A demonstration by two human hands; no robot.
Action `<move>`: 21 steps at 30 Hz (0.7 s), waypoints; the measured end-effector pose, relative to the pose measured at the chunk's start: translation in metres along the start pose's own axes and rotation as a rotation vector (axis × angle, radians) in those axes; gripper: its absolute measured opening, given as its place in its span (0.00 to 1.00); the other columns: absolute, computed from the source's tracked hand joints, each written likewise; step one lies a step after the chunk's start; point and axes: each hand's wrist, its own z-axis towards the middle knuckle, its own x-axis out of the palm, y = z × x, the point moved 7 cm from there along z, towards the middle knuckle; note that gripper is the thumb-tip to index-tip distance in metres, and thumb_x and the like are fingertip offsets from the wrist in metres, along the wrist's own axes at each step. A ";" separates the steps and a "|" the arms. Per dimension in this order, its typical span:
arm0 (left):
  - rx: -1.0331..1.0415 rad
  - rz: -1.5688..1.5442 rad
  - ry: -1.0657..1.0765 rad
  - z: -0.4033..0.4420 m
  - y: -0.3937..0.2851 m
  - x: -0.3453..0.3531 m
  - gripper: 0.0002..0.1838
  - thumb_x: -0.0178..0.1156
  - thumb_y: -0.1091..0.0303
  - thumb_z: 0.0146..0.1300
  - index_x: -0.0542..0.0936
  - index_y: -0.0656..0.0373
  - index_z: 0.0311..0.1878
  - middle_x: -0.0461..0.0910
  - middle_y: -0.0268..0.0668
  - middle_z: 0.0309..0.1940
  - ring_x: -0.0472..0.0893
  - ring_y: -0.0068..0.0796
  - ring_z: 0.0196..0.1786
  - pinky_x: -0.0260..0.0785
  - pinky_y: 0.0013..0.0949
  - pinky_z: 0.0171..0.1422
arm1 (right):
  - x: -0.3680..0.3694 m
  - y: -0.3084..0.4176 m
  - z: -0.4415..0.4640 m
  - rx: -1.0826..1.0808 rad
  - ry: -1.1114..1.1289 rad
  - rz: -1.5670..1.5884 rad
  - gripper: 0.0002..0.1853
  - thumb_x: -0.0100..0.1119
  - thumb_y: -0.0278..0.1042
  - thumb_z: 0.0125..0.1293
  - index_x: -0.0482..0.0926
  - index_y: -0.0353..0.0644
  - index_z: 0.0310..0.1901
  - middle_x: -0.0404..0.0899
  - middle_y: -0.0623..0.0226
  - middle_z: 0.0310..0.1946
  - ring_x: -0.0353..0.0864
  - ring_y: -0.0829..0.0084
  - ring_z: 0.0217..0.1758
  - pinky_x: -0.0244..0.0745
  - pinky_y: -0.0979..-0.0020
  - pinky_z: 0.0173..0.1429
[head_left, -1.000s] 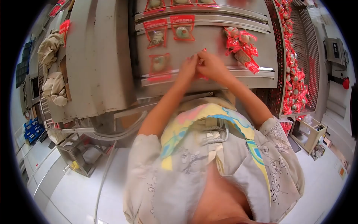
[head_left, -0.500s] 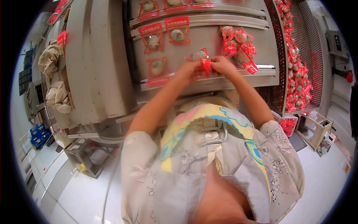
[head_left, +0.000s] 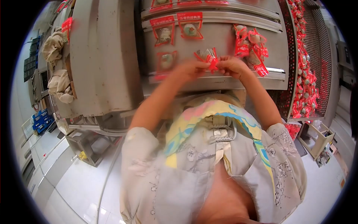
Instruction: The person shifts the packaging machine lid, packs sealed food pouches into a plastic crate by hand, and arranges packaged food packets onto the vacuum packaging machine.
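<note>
Both hands meet at a red and clear packet (head_left: 212, 59) over the front of the metal work surface (head_left: 214, 37). My left hand (head_left: 190, 70), blurred, pinches its left side. On the packet's right side the fingers of my right hand (head_left: 232, 67) are closed. A flat packet with a round item (head_left: 166, 61) lies left of my left hand. Behind it are two more, one with a pale item (head_left: 163, 33) and one with a greenish item (head_left: 190, 30). A pile of red packets (head_left: 251, 46) rests beyond my right hand.
Metal rails (head_left: 216, 18) cross the surface, with further packets behind them. A perforated basket (head_left: 320, 67) full of red packets stands at the right. At the left are a wide metal panel (head_left: 100, 56) and crumpled beige cloths (head_left: 60, 86).
My hands have drawn apart from their earlier clasped position, and the packet now shows between them. The whole view has shifted slightly since the last frame.
</note>
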 end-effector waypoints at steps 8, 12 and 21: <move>0.514 1.331 -0.523 -0.054 -0.066 -0.021 0.17 0.68 0.67 0.51 0.79 0.54 0.46 0.81 0.39 0.30 0.81 0.38 0.38 0.71 0.41 0.41 | 0.003 0.024 0.029 -0.493 -0.394 -0.651 0.15 0.71 0.41 0.52 0.79 0.36 0.29 0.80 0.62 0.22 0.78 0.71 0.26 0.73 0.67 0.33; 0.668 1.575 -0.645 -0.052 -0.067 -0.024 0.18 0.65 0.65 0.53 0.77 0.53 0.49 0.82 0.43 0.36 0.80 0.51 0.43 0.71 0.50 0.45 | 0.015 0.028 0.029 -0.440 -0.508 -0.803 0.15 0.71 0.43 0.51 0.80 0.40 0.30 0.80 0.60 0.24 0.80 0.65 0.28 0.73 0.65 0.37; 0.280 1.647 -0.419 -0.046 -0.073 -0.033 0.27 0.69 0.61 0.49 0.75 0.53 0.54 0.82 0.41 0.44 0.80 0.43 0.50 0.72 0.47 0.49 | 0.020 0.028 0.043 -0.325 -0.276 -1.002 0.18 0.73 0.47 0.46 0.82 0.40 0.28 0.80 0.60 0.24 0.80 0.64 0.28 0.73 0.63 0.36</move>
